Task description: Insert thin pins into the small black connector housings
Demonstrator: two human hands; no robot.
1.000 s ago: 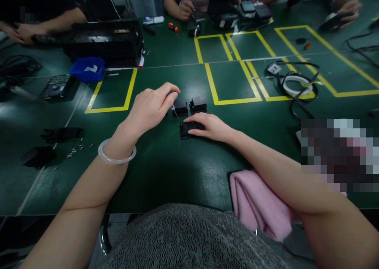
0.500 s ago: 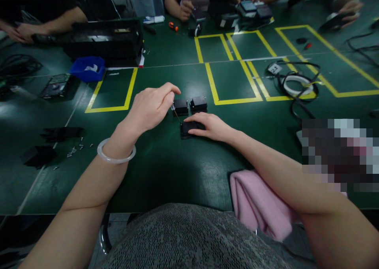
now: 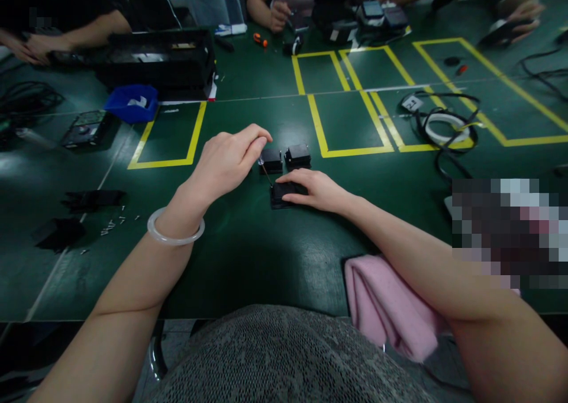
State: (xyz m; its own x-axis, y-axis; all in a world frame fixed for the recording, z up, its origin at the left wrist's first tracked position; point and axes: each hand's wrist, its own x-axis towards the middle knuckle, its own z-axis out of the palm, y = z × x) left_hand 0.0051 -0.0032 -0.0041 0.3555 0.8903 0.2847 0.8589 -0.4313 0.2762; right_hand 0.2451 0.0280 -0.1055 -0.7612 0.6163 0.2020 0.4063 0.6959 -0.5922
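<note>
over the last second only the left hand [image 3: 228, 161] has shifted its fingertips slightly, pinching a screwdriver [image 3: 266, 173] at the far-left corner of the black block [image 3: 287, 189] the right hand [image 3: 318, 191] clasps on the worktop [image 3: 239, 261], suggesting turning in place.

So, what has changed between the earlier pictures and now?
The left hand has flexed its grip on the screwdriver slightly; nothing was taken up or let go. The right hand stays on the black part, and the two black blocks beyond have not moved.
</note>
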